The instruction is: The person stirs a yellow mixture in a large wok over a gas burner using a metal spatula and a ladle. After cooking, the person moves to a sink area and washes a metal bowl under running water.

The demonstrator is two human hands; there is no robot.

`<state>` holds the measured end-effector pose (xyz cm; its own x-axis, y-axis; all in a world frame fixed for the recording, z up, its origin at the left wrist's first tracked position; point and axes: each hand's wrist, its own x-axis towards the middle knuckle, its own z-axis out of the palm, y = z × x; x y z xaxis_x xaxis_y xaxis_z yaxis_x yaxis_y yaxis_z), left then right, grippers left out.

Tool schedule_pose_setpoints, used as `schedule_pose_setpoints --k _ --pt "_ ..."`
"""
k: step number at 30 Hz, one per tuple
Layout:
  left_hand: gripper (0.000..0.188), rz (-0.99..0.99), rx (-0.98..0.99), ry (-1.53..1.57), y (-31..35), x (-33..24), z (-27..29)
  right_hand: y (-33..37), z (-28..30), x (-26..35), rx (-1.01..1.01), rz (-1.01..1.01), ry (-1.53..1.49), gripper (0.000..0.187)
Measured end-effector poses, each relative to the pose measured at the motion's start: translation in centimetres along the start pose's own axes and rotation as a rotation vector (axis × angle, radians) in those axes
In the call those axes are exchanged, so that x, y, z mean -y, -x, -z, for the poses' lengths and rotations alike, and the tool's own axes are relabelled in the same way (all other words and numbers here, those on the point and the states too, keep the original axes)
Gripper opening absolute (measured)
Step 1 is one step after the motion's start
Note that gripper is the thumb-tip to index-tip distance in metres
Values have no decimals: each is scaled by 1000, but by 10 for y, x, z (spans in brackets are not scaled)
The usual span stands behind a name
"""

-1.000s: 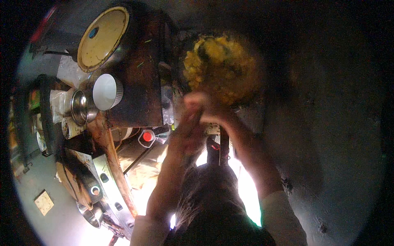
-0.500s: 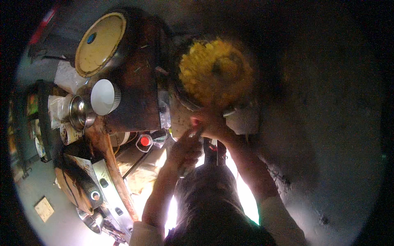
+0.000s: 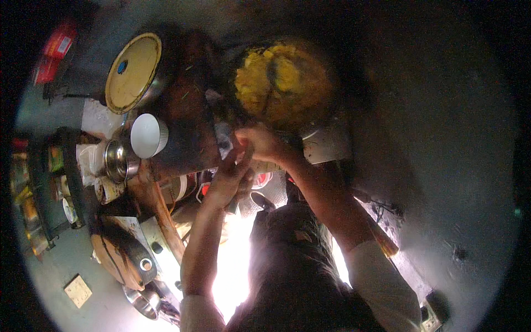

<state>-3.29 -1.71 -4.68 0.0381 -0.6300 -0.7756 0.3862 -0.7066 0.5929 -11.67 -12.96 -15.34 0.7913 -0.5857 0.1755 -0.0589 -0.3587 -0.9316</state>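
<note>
A large dark pan, its rim hard to see in the gloom and haze, holds yellow chunky food (image 3: 254,72) ahead of me. A dark long-handled utensil (image 3: 267,104) reaches into the food, its head too dim to name. My right hand (image 3: 259,143) is closed round the handle at the pan's near side. Just below and to the left, my left hand (image 3: 229,176) is closed against the lower part of the same handle, close to the right hand. Most of the handle is hidden by my fingers.
Left of the pan is a dark worktop (image 3: 185,133) with a yellow lid (image 3: 138,72), a white bowl (image 3: 148,136) and a steel bowl (image 3: 117,160) by its edge. A pale stove corner (image 3: 326,145) lies right of my hands. A wall (image 3: 437,144) stands on the right.
Both hands have moved up and to the left with the utensil. The yellow food lies differently, heaped toward the left and far side. My view has shifted slightly.
</note>
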Motion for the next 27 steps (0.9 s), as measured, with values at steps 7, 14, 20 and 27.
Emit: schedule_pose_setpoints --k 7,14,20,27 --pt "38 154 78 347 25 27 -9 36 4 37 -49 152 357 17" --pt "25 -3 32 267 -25 0 -32 0 60 16 109 -125 133 17" --pt "26 4 92 211 15 15 -3 15 -6 16 173 98 192 19" --pt "22 -135 125 92 -1 39 -24 30 23 19 111 49 319 24"
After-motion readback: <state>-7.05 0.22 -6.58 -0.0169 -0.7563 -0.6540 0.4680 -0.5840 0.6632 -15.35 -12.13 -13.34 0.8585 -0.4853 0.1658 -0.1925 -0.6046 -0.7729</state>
